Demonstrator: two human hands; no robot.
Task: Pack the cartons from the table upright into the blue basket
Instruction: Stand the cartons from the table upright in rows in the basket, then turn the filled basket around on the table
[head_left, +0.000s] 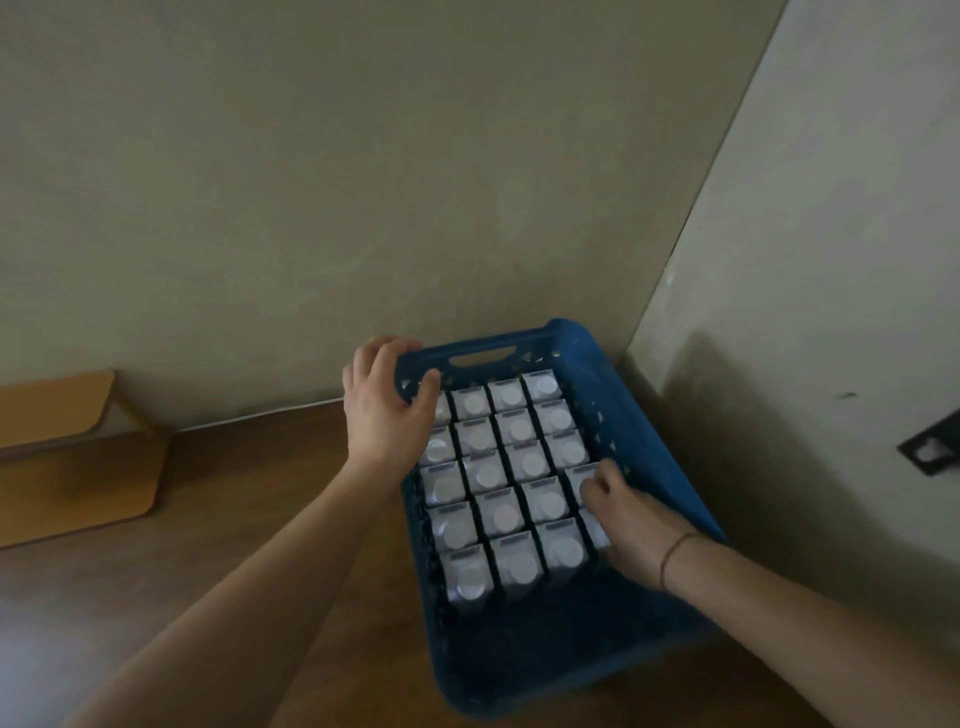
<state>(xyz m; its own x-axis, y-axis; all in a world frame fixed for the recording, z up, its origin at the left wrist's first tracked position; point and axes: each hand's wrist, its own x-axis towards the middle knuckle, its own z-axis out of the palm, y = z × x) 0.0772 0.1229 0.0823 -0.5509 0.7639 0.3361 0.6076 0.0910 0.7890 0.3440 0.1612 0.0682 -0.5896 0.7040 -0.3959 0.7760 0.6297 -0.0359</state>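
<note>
The blue basket (644, 415) is being kept on a brown wooden table (208, 519), pushed into the corner where 2 plain beige walls (363, 182) are meeting. The cartons (519, 467) are being held upright inside the basket, packed in rows of 4. The basket's far left corner is being gripped by the left hand (382, 402), fingers curled over the rim. A carton by the basket's right wall is being pinched by the right hand (631, 525). Left of the basket, a tan wooden board (67, 447) is being left lying.
</note>
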